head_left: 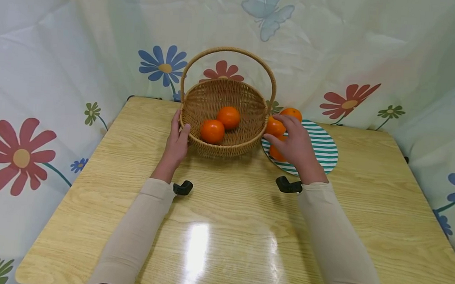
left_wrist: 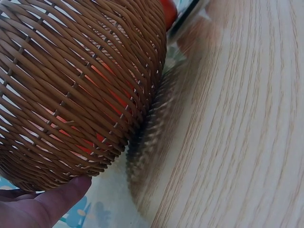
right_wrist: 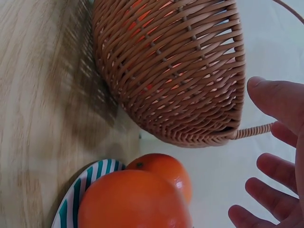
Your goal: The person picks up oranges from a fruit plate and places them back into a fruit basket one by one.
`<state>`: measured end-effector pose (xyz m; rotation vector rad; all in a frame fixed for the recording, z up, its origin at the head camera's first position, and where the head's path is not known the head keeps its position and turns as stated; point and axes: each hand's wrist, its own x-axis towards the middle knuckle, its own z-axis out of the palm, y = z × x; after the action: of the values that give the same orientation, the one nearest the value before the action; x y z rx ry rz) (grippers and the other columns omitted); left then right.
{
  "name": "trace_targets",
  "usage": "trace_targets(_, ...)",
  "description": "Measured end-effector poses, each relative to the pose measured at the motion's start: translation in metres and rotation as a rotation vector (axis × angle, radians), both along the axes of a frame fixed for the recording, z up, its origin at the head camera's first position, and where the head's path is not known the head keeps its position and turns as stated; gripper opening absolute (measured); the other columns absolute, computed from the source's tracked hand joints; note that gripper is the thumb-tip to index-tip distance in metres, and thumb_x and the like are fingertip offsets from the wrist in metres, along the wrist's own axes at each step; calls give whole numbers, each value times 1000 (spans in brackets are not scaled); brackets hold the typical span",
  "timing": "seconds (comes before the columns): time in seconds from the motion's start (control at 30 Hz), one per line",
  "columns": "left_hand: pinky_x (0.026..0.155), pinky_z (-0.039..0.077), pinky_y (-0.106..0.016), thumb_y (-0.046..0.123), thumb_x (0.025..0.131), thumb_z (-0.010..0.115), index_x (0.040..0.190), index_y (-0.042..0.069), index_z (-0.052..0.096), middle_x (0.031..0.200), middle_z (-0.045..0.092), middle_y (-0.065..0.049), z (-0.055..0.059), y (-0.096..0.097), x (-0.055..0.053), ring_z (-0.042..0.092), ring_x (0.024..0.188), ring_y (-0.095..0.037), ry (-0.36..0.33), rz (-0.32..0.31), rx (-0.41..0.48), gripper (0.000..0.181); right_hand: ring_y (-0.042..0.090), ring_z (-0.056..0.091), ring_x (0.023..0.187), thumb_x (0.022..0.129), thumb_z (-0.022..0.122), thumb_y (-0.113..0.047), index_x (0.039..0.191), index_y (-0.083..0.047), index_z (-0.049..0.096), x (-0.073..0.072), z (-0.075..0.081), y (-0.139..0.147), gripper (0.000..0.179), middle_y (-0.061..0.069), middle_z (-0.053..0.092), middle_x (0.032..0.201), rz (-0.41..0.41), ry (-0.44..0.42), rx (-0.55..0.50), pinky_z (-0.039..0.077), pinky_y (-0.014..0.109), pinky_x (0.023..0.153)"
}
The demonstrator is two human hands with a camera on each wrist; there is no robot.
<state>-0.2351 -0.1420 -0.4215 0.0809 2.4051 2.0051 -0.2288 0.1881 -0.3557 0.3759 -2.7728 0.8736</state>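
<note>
A brown wicker basket (head_left: 227, 148) with a tall arched handle (head_left: 231, 49) stands toward the back of the table, two oranges (head_left: 212, 131) inside. My left hand (head_left: 176, 145) holds its left side; in the left wrist view the thumb (left_wrist: 71, 190) lies against the weave, and the other fingers are mostly hidden. My right hand (head_left: 296, 142) is beside the basket's right rim, above a plate with green and white stripes (head_left: 324, 144). Its fingers (right_wrist: 270, 197) are spread, with nothing between them. Three oranges (head_left: 274, 127) are on the plate, partly covered by the right hand in the head view.
The wooden table (head_left: 222, 212) extends in front of the basket and to both sides. A pale curtain (head_left: 337, 44) printed with flowers and a butterfly hangs right behind the table's back edge. Plate and basket stand close together.
</note>
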Motion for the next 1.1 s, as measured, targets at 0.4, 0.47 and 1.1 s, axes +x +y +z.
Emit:
trace_targets(0.4, 111, 34, -53, 42, 105, 32, 153, 45, -1, 164, 2, 0, 4, 1, -1, 23, 147, -33, 6, 8, 29, 58, 36, 48, 124, 87, 73, -33, 141, -12, 50, 1, -5, 8, 62, 14, 47, 143, -1, -10, -6, 42, 55, 101)
trace_targets(0.47, 111, 34, -54, 44, 105, 32, 153, 46, -2, 164, 1, 0, 4, 1, -1, 24, 147, -33, 7, 1, 32, 59, 36, 45, 128, 87, 73, -32, 141, -10, 49, 1, -7, 10, 62, 15, 47, 143, -1, -13, -5, 40, 56, 103)
trace_targets(1.1, 110, 36, -53, 46, 104, 34, 153, 47, 0, 164, 5, 1, 2, 2, 2, 24, 147, -31, -14, 12, 37, 59, 38, 36, 135, 90, 69, -37, 142, -12, 46, 4, -25, 21, 63, 16, 41, 147, -68, -154, 38, 32, 60, 109)
